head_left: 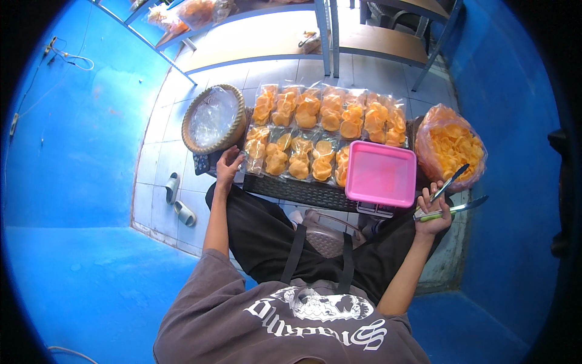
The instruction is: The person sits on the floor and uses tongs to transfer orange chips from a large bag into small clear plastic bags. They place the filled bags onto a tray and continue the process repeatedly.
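Note:
My left hand (228, 168) is at the left end of the front row, its fingers curled at the clear edge of a bag of orange crackers (257, 145). How firmly they hold the plastic is hard to see. Metal tongs (465, 205) with green on the handle are in my right hand (434, 210), their two arms spread apart. Just left of that hand, a pink tray (382, 173) sits on a scale (375, 210), partly hidden beneath it. Beyond the hand stands a large pinkish plastic bag full of loose orange crackers (456, 148).
Several filled clear bags (306, 109) lie in two rows on a dark woven-patterned surface (297, 189). A round basket (189, 134) of clear plastic bags stands at the left. Slippers (185, 213) lie on the tiled floor. Shelves (254, 42) stand at the back; blue walls (73, 158) flank both sides.

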`<state>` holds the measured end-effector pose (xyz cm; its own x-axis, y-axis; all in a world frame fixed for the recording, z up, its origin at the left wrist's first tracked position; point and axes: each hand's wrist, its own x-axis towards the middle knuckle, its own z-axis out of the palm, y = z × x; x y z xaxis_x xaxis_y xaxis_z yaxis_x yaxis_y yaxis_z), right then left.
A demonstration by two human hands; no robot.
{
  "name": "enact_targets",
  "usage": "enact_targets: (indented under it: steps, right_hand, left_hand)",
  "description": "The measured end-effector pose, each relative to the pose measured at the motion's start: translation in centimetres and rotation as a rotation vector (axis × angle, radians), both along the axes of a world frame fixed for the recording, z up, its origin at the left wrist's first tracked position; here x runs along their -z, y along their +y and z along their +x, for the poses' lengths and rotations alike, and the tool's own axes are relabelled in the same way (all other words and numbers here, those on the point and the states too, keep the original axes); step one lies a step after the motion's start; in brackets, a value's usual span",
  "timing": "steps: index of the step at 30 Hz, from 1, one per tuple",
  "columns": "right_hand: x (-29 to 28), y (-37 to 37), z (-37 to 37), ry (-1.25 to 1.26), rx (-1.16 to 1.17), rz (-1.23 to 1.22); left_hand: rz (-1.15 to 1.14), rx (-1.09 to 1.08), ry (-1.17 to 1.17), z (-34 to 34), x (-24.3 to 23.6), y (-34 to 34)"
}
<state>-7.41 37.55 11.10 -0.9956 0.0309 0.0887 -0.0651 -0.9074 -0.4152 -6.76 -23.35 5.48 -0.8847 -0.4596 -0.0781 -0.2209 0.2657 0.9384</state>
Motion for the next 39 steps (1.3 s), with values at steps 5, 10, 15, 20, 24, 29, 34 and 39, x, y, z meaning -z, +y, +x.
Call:
enact_targets:
  steps: [5,10,15,20,24,29,34,39]
  right_hand:
    - [0.2,0.1,-0.1,0.004,-0.009,0.004]
    - [0.4,0.1,-0.2,-0.025,-0.009,0.009]
    - [0.5,0.0,-0.1,-0.037,-0.013,0.001]
    - [0.6,0.0,-0.3,-0.032,-0.038,-0.006]
    - [0.6,-0.2,-0.5,-0.073,-0.040,0.030]
    - [0.7,-0.7,-0.9,-0.052,-0.055,0.015]
    - [0.8,-0.9,-1.0,-0.099,-0.012,0.024]
    - [0.9,-0.7,-1.0,-0.067,-0.042,0.029]
  left_hand:
    - [-0.610,0.122,0.180,0.6,-1.3,2.1]
    - [-0.711,0.221,0.200,0.9,-2.4,3.6]
    - [-0.761,0.098,0.291,1.1,-3.6,4.5]
    - [-1.005,0.026,0.515,0.9,-6.5,3.2]
    - [-1.002,-0.143,0.504,-4.1,-8.9,-3.7]
    - [-0.600,0.066,-0.081,-9.2,-8.7,-8.0]
    - [-0.448,0.223,-0.159,-11.4,-6.7,-7.7]
    - [-0.116,0.150,-0.194,-11.7,-6.8,-9.1]
